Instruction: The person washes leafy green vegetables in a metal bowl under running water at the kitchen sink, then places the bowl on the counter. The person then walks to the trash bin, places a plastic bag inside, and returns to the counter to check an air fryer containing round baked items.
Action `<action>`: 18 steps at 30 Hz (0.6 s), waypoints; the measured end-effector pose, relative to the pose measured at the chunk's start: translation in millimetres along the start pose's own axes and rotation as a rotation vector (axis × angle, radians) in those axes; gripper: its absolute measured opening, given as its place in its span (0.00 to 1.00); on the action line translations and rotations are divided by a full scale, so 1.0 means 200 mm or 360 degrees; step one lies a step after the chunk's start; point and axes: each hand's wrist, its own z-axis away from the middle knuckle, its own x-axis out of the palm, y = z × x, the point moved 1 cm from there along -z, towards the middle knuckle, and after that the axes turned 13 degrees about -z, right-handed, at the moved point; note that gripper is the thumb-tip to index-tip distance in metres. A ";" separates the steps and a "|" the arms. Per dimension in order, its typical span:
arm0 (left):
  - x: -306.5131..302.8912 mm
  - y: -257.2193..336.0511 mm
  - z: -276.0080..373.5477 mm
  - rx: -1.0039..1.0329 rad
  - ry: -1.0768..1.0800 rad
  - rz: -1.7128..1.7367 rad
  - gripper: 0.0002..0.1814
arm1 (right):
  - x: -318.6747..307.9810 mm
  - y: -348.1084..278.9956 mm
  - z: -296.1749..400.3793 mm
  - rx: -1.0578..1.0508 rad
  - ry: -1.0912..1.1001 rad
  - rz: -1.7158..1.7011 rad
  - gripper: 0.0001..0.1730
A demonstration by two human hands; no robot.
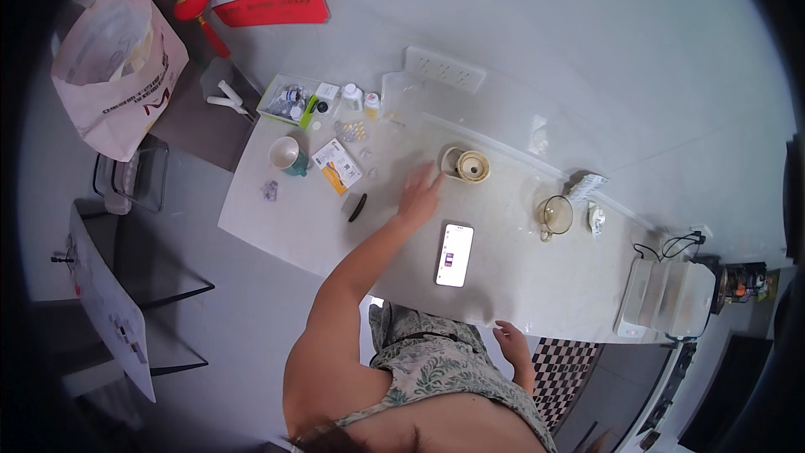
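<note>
My left hand [420, 192] is over the pale table with its fingers apart, holding nothing, just left of a cream plastic container with a round opening [473, 167]. A smartphone [455, 255] lies with its screen lit, below and right of that hand. Near the table's front edge is my right hand [510, 338], low beside my body, fingers loosely bent and nothing visible in it. A black-handled brush [357, 208] lies to the left of my left forearm. Further right stands a clear glass mug [555, 215].
At the left stand a teal mug [289, 156], a medicine box [338, 166], blister packs [351, 131], white bottles [353, 98] and an open box of small items [277, 101]. A stacked clear steamer [676, 298] is at the right end. A power strip [445, 69] is behind.
</note>
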 end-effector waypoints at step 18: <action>-0.08 -0.71 -0.10 -0.0410 -0.0187 -0.0555 0.14 | 0.04 -0.03 -0.01 -0.0001 -0.0071 0.0028 0.23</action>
